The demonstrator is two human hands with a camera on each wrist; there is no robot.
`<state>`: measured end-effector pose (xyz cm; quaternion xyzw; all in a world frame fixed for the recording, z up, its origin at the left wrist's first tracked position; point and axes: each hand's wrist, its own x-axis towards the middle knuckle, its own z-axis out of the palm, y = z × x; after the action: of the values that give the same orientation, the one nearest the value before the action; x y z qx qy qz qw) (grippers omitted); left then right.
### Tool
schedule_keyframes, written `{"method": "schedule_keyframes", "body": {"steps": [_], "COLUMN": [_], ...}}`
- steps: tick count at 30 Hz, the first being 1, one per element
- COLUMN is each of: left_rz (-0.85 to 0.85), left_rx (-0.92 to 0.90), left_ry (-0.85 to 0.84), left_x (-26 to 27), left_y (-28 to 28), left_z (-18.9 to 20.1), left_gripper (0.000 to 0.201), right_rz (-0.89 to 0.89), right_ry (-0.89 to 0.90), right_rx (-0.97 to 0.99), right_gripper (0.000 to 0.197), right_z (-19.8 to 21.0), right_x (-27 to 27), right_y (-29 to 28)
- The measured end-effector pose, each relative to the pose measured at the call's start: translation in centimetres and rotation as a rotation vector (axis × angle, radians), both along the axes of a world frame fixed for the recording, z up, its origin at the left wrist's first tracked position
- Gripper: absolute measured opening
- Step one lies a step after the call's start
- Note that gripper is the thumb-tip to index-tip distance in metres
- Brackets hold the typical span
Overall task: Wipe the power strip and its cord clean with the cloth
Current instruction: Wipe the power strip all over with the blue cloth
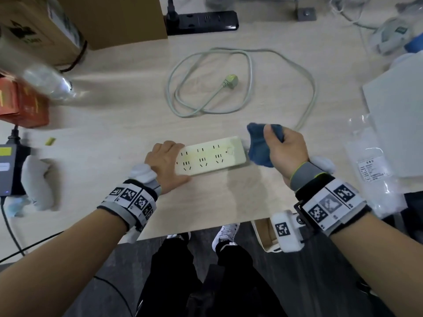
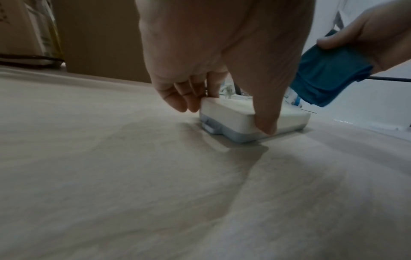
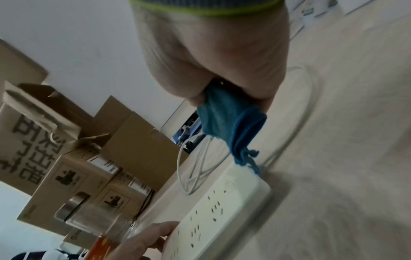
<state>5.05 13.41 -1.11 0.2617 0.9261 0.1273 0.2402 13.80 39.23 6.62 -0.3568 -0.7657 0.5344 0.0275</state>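
Observation:
A cream power strip (image 1: 212, 156) lies flat on the pale wooden table (image 1: 114, 138). My left hand (image 1: 169, 161) grips its left end, thumb (image 2: 264, 121) on the near side and fingers (image 2: 189, 100) on the far side. My right hand (image 1: 275, 136) holds a bunched blue cloth (image 1: 259, 149) just off the strip's right end. In the right wrist view the cloth (image 3: 227, 119) hangs down and its frayed corner reaches the end of the strip (image 3: 222, 211). The grey-white cord (image 1: 229, 50) lies in loose loops behind, with its plug (image 1: 231, 81) inside them.
A black power strip (image 1: 203, 20) and cardboard boxes (image 1: 109, 17) stand at the back. A clear bottle (image 1: 45, 81), a red box (image 1: 23, 106) and a black adapter (image 1: 9, 165) sit at the left. Plastic bags (image 1: 370, 161) lie at the right.

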Motion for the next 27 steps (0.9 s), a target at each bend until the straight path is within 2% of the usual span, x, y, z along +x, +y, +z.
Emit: {"method": "schedule_keyframes", "body": {"steps": [2, 4, 7, 9, 12, 16, 19, 24, 27], "left_rz": [-0.044, -0.06, -0.046, -0.041, -0.06, -0.097, -0.109, -0.072, -0.071], "left_rx": [0.028, 0.041, 0.05, 0.05, 0.066, 0.112, 0.171, 0.305, 0.307], "left_ry": [0.005, -0.001, -0.015, -0.023, -0.051, -0.079, -0.088, -0.078, -0.067], "left_x": [-0.4, -0.6, -0.7, -1.0, -1.7, -2.6, -2.6, -2.1, -2.3], "left_y": [-0.1, 0.0, -0.3, -0.7, -1.3, -1.7, -1.8, -2.0, -2.0], "left_z": [-0.1, -0.4, -0.6, -0.8, -1.0, -1.5, -2.0, -2.9, -3.1], "left_gripper": [0.084, 0.087, 0.1, 0.106, 0.098, 0.091, 0.091, 0.082, 0.082], "right_rz": [0.039, 0.22, 0.708, 0.912, 1.008, 1.229, 1.3, 1.327, 1.34], "right_ry": [0.125, 0.178, -0.051, -0.055, 0.044, 0.041, 0.096, 0.225, 0.21], "right_rx": [0.081, 0.243, 0.528, 0.664, 0.829, 0.949, 0.926, 0.847, 0.853], "right_gripper": [0.021, 0.029, 0.054, 0.057, 0.045, 0.063, 0.061, 0.057, 0.055], "right_z": [0.1, -1.0, -4.5, -6.1, -6.8, -8.7, -9.5, -11.0, -11.1], "right_x": [-0.5, -0.4, 1.4, 2.4, 2.1, 1.3, 1.2, -1.8, -1.7], "right_y": [-0.4, -1.1, -2.4, -2.7, -1.3, 0.4, -1.1, -10.1, -9.5]}}
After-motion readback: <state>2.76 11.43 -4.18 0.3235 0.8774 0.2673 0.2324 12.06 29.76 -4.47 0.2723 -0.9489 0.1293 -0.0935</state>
